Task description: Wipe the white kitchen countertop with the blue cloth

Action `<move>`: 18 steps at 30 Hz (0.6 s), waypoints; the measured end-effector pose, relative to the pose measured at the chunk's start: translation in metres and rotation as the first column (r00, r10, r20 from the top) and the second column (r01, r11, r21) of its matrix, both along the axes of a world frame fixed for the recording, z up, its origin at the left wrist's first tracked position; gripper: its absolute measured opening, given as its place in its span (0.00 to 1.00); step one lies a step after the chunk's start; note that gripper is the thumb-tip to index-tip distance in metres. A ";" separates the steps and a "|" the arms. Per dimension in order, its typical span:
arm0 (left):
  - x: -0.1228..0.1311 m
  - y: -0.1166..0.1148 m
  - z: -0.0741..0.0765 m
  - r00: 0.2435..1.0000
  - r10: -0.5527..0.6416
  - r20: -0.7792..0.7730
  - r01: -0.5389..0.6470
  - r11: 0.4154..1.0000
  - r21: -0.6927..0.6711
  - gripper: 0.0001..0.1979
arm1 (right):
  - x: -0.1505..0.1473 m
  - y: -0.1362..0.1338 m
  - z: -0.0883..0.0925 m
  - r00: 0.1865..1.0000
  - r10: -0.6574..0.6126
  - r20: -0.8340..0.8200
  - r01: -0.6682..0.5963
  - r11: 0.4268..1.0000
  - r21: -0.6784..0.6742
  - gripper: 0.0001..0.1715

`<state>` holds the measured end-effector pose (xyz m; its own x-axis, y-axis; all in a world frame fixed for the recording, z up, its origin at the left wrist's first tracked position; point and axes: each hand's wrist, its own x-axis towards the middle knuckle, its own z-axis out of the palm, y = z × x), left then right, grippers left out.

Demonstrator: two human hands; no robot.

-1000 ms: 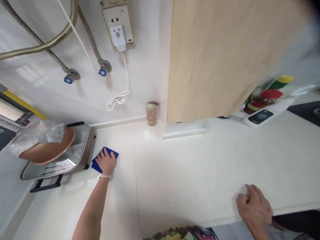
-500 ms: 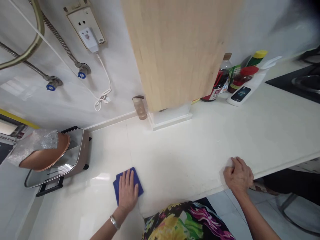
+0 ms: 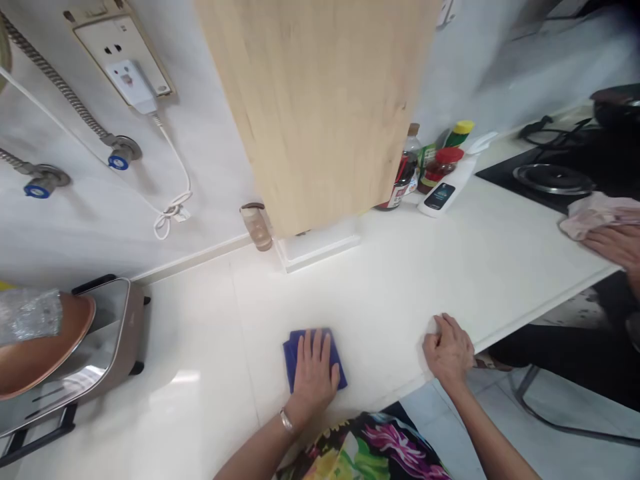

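A folded blue cloth (image 3: 296,360) lies on the white countertop (image 3: 200,333). My left hand (image 3: 315,373) rests flat on top of it, fingers stretched out and a silver bracelet at the wrist. At the counter's front edge, my right hand (image 3: 449,350) is curled into a fist against the surface. Whatever may be inside that fist is hidden from view.
Another person's hand (image 3: 617,247) presses a pale pink cloth (image 3: 595,212) beside the black cooktop (image 3: 520,160). A white bottle (image 3: 445,193) stands near sauce bottles behind a wooden panel (image 3: 325,100). An electric pan (image 3: 120,340) sits at left; a small brownish bottle (image 3: 257,230) leans by the wall.
My left hand has slid rightward with the blue cloth, closer to my right hand. The view has turned right, bringing the other person's hand and pink cloth into sight. My right fist stays at the edge.
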<state>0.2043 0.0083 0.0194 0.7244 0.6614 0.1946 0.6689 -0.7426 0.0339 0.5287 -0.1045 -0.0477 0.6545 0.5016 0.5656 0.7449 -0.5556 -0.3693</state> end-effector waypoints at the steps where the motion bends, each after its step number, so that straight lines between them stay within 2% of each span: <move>1: 0.012 0.006 -0.001 1.000 -0.024 0.011 0.024 1.000 -0.009 0.36 | 0.000 0.000 0.000 1.000 0.000 0.004 0.000 1.000 -0.001 0.25; 5: 0.061 0.030 -0.003 0.995 -0.084 0.062 0.086 0.996 -0.038 0.34 | 0.001 0.002 -0.003 1.000 -0.003 0.006 0.003 1.000 -0.010 0.26; 10: 0.114 0.058 -0.001 0.991 -0.078 0.109 0.083 0.995 -0.048 0.32 | 0.001 0.005 -0.001 1.000 -0.024 -0.002 0.024 0.999 -0.022 0.26; 14: 0.124 0.066 -0.003 0.987 -0.084 0.140 0.091 0.995 -0.044 0.31 | 0.001 0.006 0.000 0.999 -0.033 0.020 0.034 0.999 -0.032 0.26; 18: 0.109 0.061 -0.009 0.983 -0.078 0.165 0.083 0.996 -0.029 0.31 | 0.004 0.005 -0.006 1.000 -0.019 0.009 0.020 0.999 -0.043 0.27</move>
<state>0.3132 0.0697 0.0106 0.7359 0.6108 0.2923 0.5904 -0.7901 0.1648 0.5322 -0.0993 -0.0534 0.6598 0.5130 0.5492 0.7368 -0.5855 -0.3383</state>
